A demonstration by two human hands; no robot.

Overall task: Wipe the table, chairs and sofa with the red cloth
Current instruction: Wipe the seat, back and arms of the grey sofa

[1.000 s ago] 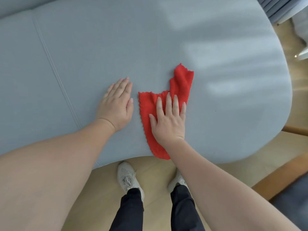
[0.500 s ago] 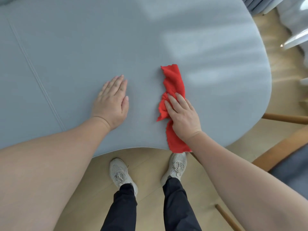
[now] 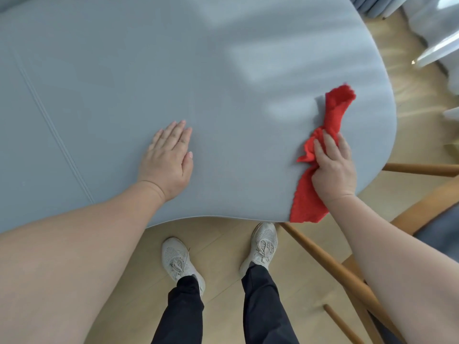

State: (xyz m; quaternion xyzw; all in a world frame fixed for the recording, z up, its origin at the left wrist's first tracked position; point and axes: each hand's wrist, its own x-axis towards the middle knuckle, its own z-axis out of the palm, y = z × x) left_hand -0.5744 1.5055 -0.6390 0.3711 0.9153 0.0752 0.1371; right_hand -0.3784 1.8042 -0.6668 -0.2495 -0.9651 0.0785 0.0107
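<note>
The red cloth (image 3: pixel 335 112) is lying in a bunched strip at the near right of the grey tabletop (image 3: pixel 223 78), its near end reaching the edge. The right hand (image 3: pixel 334 170) is pressing it down, its grip curled round the gathered middle. Well to the left, the left hand (image 3: pixel 169 160) is resting flat on the tabletop, its grip open and its fingers straight.

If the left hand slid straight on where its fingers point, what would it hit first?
Seemingly nothing: the left hand lies flat on the table, with bare tabletop ahead as far as the picture shows.
</note>
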